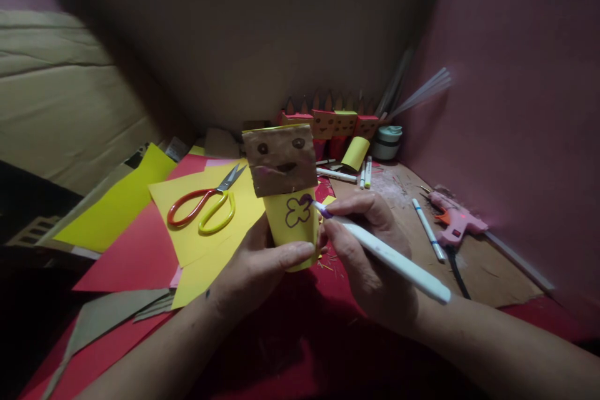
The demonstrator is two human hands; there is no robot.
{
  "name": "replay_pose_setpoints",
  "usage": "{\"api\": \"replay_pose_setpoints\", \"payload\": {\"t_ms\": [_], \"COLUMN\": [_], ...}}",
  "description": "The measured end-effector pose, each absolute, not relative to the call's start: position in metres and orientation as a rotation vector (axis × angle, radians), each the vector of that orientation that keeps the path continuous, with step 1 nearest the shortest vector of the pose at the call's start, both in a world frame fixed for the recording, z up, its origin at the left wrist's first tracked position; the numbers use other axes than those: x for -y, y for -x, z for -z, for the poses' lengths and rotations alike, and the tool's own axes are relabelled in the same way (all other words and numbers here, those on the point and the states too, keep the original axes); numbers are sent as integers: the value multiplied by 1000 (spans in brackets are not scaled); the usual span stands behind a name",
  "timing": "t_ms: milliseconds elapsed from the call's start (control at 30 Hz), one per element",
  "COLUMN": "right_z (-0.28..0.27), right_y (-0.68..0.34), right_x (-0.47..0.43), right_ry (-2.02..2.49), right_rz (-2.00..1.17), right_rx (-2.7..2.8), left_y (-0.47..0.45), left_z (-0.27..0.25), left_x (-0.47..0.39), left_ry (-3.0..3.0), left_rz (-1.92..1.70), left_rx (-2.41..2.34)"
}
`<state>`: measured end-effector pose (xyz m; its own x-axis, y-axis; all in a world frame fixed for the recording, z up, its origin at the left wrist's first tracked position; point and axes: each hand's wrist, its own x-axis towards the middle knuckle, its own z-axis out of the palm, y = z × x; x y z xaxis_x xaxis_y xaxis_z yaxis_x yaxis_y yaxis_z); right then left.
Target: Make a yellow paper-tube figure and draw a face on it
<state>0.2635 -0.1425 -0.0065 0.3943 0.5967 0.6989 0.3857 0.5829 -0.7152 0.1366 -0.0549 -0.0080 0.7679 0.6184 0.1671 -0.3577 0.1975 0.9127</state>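
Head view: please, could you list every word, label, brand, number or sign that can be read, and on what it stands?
No text can be read for certain.
White markers at the back: dark lettering, too small and blurred.
Held marker in the right hand: faint marks, too blurred.

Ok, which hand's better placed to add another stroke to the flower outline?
Right hand, most likely: it holds the white marker, tip at the edge of the flower outline. The left hand is occupied, gripping the yellow tube.
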Motion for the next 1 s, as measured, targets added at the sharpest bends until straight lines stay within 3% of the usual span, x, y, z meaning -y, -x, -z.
{"api": "replay_pose_setpoints", "payload": {"t_ms": [1000], "right_z": [10], "right_y": [-263], "right_x": [145], "right_ry": [1004], "right_rz": [-199], "right_rx": [1268], "left_y": [-136], "left_z": [7], "left_x": [56], "left_ry": [-1177], "left_rz": [-720], "left_rx": [-342]}}
